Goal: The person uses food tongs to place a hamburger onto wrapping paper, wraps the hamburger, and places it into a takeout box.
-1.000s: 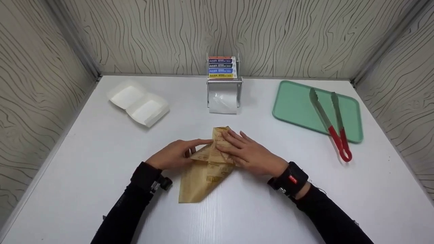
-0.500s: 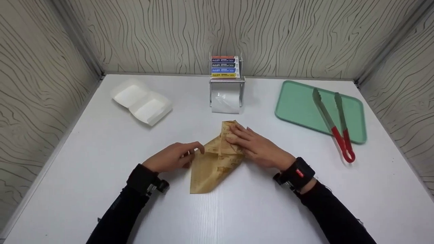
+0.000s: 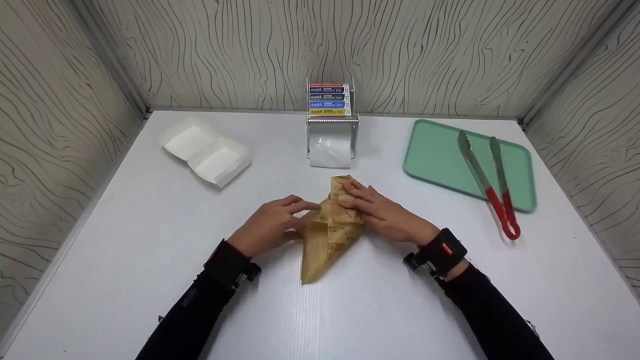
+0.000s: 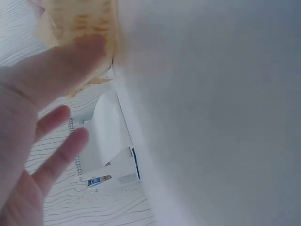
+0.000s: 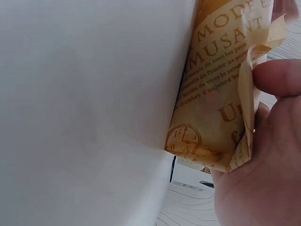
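A brown printed paper wrapper (image 3: 340, 230) lies on the white table, folded narrow at its far end and tapering to a loose point toward me. Whatever it may contain is hidden. My right hand (image 3: 390, 215) rests on its right side with fingers stretched over the folded top; the right wrist view shows the thumb against a creased edge of the wrapper (image 5: 211, 94). From the left, my left hand (image 3: 272, 225) touches the wrapper's side. In the left wrist view its thumb presses the wrapper (image 4: 84, 19), while two fingers stand away from the paper.
An open white takeaway box (image 3: 205, 152) is at the back left. A metal dispenser (image 3: 330, 120) with a white label roll and colourful strips stands at the back centre. Red-handled tongs (image 3: 502, 212) lie across a green tray (image 3: 435, 155) at the right. Patterned walls surround the table.
My left hand drew back from the paper, then returned and moved right against it. The wrapper's left side has folded inward, leaving its near end narrower. My right hand stays on top.
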The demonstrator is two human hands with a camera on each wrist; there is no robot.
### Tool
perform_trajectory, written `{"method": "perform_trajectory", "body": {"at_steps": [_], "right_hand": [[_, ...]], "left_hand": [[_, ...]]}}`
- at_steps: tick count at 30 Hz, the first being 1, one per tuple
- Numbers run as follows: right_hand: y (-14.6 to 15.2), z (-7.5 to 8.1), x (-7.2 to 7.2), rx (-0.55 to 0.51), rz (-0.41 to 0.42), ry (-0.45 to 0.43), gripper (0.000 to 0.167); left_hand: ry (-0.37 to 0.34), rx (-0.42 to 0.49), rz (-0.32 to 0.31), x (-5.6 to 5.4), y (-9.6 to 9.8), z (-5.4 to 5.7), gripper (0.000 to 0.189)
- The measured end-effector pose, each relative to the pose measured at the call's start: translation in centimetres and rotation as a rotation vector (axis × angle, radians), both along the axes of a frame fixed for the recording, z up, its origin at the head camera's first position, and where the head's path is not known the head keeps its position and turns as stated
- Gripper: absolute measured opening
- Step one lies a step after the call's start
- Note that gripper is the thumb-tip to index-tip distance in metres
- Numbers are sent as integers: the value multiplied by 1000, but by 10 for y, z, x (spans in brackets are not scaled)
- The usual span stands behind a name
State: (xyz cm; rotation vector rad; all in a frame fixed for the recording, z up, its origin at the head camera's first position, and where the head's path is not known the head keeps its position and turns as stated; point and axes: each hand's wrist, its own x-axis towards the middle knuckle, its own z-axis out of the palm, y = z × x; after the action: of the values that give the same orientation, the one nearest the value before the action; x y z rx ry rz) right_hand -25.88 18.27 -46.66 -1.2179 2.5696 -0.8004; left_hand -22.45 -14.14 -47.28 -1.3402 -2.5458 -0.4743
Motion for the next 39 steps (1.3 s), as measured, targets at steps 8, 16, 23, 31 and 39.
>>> {"method": "perform_trajectory", "body": {"at_steps": [8, 16, 23, 31, 39], "right_hand": [[1, -2, 1, 32, 7, 61, 57], [-6, -2, 5, 58, 0, 105, 58], [-18, 1, 16, 179, 15, 254, 61], [-23, 3, 38, 259, -16, 321, 84], [-44, -3, 51, 230, -105, 452, 61]], "left_hand": [[-444, 234, 22, -3, -2, -5, 43], [-651, 435, 57, -8, 23, -3, 20], [-556, 271, 9, -11, 15, -13, 58], [-556, 286, -21, -24, 31, -9, 49], [-611, 427, -57, -36, 43, -9, 36]]}}
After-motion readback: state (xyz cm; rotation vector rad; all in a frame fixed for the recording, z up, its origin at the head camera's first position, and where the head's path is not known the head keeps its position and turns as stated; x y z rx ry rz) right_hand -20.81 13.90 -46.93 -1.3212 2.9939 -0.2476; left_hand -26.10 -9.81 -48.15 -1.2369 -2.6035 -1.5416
